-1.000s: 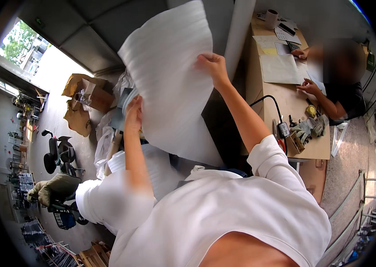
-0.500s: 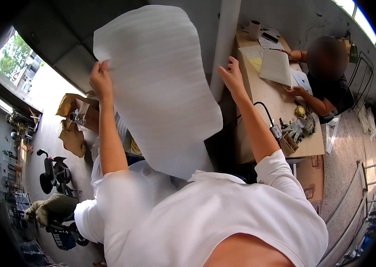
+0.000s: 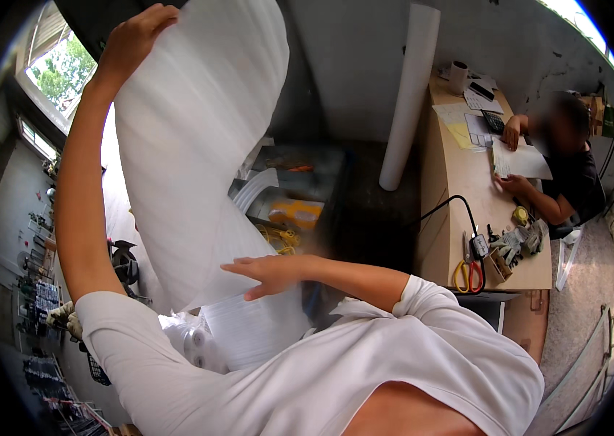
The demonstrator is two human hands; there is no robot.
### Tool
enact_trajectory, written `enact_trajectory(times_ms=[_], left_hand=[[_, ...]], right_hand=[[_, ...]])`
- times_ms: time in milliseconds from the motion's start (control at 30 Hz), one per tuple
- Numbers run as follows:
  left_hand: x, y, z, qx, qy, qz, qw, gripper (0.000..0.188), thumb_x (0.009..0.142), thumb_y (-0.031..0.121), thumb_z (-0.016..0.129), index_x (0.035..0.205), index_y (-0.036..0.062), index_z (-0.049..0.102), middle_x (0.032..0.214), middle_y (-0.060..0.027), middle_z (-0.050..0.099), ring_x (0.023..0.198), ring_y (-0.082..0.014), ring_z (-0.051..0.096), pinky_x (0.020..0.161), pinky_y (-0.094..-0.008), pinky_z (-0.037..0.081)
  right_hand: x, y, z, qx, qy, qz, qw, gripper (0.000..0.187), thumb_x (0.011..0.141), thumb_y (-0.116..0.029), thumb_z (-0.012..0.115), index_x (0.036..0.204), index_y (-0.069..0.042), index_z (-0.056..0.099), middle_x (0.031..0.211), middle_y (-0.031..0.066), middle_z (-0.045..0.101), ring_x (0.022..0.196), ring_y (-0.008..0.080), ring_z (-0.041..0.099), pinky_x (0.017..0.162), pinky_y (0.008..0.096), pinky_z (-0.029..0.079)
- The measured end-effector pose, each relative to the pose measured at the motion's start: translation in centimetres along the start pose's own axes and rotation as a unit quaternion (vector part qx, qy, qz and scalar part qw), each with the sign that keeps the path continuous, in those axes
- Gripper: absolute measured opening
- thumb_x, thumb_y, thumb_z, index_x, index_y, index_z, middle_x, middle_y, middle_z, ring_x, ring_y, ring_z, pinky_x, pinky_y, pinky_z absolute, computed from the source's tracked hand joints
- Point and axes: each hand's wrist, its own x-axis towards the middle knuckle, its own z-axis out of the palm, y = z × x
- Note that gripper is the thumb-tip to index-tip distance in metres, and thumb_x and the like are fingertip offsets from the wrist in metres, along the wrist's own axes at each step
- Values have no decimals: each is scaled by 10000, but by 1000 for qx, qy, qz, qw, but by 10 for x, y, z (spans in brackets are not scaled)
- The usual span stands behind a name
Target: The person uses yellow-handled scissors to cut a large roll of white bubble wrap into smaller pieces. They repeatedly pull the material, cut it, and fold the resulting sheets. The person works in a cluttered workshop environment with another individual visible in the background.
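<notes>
A long white sheet of foam wrap (image 3: pixel 190 123) hangs from my left hand (image 3: pixel 140 33), raised at the upper left with its fingers closed on the sheet's top edge. Its lower end reaches down near my body, bent and partly folded. My right hand (image 3: pixel 270 275) is stretched out with its fingers apart, against or just in front of the lower part of the sheet. Contact there is hard to make out. Below it lie more white sheeting (image 3: pixel 249 327) and clear plastic-wrapped rolls (image 3: pixel 196 345).
Behind the sheet stands a dark box (image 3: pixel 321 171) with yellow items (image 3: pixel 296 213). A white roll (image 3: pixel 410 94) leans by the wall. On the wooden desk (image 3: pixel 459 189) at right are scissors (image 3: pixel 468 272), gloves and a tape measure (image 3: pixel 520 215). A person (image 3: pixel 564 160) there holds papers.
My left hand has risen, lifting the foam sheet up and leftward. My right hand has come down from beside the desk to the sheet's lower part. The view has shifted left.
</notes>
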Motion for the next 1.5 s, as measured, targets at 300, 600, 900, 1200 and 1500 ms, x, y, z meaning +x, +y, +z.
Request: enact_trajectory(times_ms=[300,600,900,1200,1500], left_hand=[[-8,168,91,-374,-217,16,902,146,784,153,554,744,15,531,635,-93,532,540,-180,499,530,-276,407],[6,224,126,-595,-320,-38,736,271,809,257,547,720,2,536,584,16,461,561,-52,430,526,-195,345],[-6,238,150,-678,-316,-69,660,253,822,258,520,696,39,535,591,59,445,557,-14,389,511,-170,318],[-4,257,138,-735,-229,-126,625,289,821,286,507,636,65,499,561,63,414,522,-10,347,481,-165,272],[-21,230,165,-644,-206,-188,712,258,828,228,476,639,56,511,559,37,411,548,-39,364,533,-192,318]], right_hand=[[-104,-26,-146,-509,515,58,687,217,722,-157,606,899,-40,564,964,106,540,916,215,497,741,341,405],[-148,4,-159,-185,298,246,903,152,716,-138,537,772,2,544,646,108,566,581,192,553,549,308,432],[-146,18,-159,-229,302,244,893,168,700,-172,559,799,-47,615,667,106,586,600,204,560,572,292,439],[-148,36,-134,-458,456,27,762,77,707,-194,601,743,-133,630,672,26,612,613,195,580,556,310,435],[-196,26,-106,-517,421,62,743,90,646,-43,595,700,-94,544,819,8,606,869,158,538,822,322,355]])
